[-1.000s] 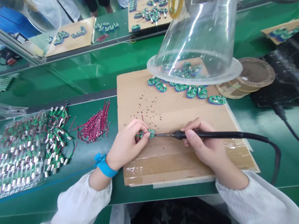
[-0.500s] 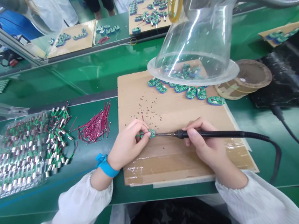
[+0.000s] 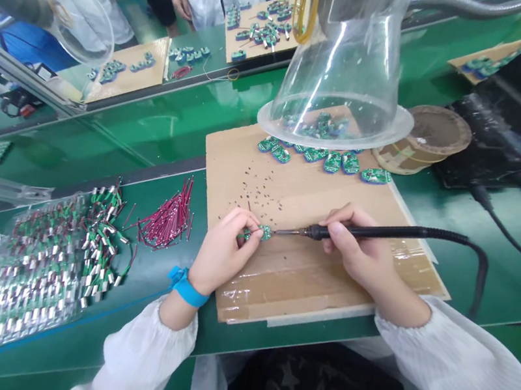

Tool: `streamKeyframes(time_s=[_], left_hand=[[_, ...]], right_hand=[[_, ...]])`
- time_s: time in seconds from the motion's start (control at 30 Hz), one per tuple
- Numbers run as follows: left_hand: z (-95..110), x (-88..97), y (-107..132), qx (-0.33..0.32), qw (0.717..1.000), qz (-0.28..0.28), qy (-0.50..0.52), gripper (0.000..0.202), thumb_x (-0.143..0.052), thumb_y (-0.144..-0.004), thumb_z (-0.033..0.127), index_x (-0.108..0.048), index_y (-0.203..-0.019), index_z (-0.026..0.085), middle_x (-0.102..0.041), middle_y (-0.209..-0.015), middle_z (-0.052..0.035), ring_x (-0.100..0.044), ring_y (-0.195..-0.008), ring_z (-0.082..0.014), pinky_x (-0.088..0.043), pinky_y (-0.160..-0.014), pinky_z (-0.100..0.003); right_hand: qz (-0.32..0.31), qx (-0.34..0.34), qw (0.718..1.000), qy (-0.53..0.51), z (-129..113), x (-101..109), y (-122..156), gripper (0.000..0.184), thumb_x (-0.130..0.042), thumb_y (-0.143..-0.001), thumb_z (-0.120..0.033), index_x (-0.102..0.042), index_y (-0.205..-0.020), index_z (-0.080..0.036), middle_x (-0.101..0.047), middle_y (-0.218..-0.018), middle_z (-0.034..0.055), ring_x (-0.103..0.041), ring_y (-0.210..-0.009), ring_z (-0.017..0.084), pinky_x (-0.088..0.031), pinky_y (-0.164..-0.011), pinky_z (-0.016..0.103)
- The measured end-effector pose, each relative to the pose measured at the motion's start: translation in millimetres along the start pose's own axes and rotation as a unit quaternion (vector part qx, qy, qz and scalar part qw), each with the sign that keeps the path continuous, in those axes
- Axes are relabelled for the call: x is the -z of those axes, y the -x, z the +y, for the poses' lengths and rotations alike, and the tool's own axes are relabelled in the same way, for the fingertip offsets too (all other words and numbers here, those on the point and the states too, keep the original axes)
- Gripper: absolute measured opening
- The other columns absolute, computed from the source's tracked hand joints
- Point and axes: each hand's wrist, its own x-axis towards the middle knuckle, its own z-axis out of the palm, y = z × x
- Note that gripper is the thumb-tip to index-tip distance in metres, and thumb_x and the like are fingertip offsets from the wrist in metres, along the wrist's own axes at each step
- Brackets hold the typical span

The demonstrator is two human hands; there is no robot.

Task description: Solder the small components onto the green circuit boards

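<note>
My left hand, with a blue wrist strap, is closed in a pinch on a small green circuit board over the cardboard sheet. A short red wire sticks up by its fingertips; whether they grip it too is hidden. My right hand is wrapped around the black handle of a soldering iron, held nearly level. The iron's tip points left and reaches the board's right edge. Dark specks dot the cardboard above my left hand.
A clear fume hood hangs over several green boards. Behind them to the right stands a round brown pot. Leftward lie red wires and metal-ended parts. The iron's cable bends down at right. Co-workers stand beyond the partition.
Both hands, the board and the iron stay almost where they were. Across the partition, the co-workers' arms and bodies have shifted.
</note>
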Motion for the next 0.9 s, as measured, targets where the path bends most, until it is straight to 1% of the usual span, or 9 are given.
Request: streamKeyframes(time_s=[0.13,0.27,0.37,0.53,0.77,0.9], left_hand=[[-0.1,0.1,0.0,0.002,1.000,0.000,0.003,0.011,-0.058,-0.098,0.015,-0.056,-0.088,0.021,-0.064,-0.106,-0.0034,-0.061,-0.098,-0.0165,-0.046,-0.086,-0.030],[-0.2,0.2,-0.4,0.004,1.000,-0.003,0.010,0.011,-0.057,-0.098,0.016,-0.056,-0.089,0.021,-0.064,-0.106,-0.0032,-0.061,-0.098,-0.0162,-0.046,-0.086,-0.030],[-0.1,0.5,-0.9,0.007,1.000,-0.004,0.011,0.011,-0.058,-0.098,0.016,-0.057,-0.088,0.021,-0.064,-0.106,-0.0032,-0.061,-0.097,-0.0164,-0.046,-0.085,-0.030],[0.4,1.3,-1.3,0.019,1.000,-0.011,0.013,0.011,-0.059,-0.097,0.015,-0.057,-0.088,0.021,-0.063,-0.106,-0.0018,-0.060,-0.093,-0.0153,-0.045,-0.080,-0.029],[1.0,0.6,-0.8,0.028,0.999,-0.012,0.011,0.011,-0.059,-0.096,0.014,-0.057,-0.088,0.021,-0.063,-0.105,-0.0009,-0.060,-0.089,-0.0147,-0.045,-0.079,-0.028],[1.0,-0.8,-1.1,0.019,1.000,-0.004,0.010,0.012,-0.059,-0.096,0.013,-0.057,-0.087,0.021,-0.063,-0.104,-0.0014,-0.060,-0.092,-0.0153,-0.045,-0.080,-0.028]], right_hand=[[-0.011,0.005,1.000,0.000,0.2,0.3,0.2,0.019,-0.061,-0.100,-0.042,-0.060,-0.090,-0.026,-0.059,-0.067,-0.0013,-0.055,-0.059,0.016,-0.041,-0.058,0.033],[0.011,-0.001,1.000,-0.019,-0.2,-0.1,0.2,0.019,-0.061,-0.100,-0.043,-0.061,-0.091,-0.026,-0.057,-0.064,-0.0018,-0.053,-0.057,0.016,-0.041,-0.056,0.033],[0.015,-0.003,1.000,-0.016,-0.4,-0.5,-0.3,0.019,-0.061,-0.100,-0.043,-0.060,-0.091,-0.026,-0.057,-0.064,-0.0020,-0.053,-0.057,0.016,-0.041,-0.056,0.032],[0.003,-0.001,1.000,-0.007,0.7,-0.4,-0.5,0.019,-0.060,-0.100,-0.042,-0.059,-0.091,-0.025,-0.058,-0.066,-0.0021,-0.054,-0.057,0.015,-0.040,-0.056,0.032],[-0.015,0.002,0.999,0.030,-0.1,-0.7,-1.0,0.019,-0.059,-0.102,-0.038,-0.059,-0.089,-0.024,-0.059,-0.069,-0.0018,-0.055,-0.059,0.013,-0.042,-0.058,0.031],[-0.014,0.004,0.999,0.036,0.0,-1.0,-0.9,0.019,-0.059,-0.101,-0.039,-0.059,-0.089,-0.025,-0.058,-0.068,-0.0019,-0.055,-0.059,0.014,-0.042,-0.058,0.031]])
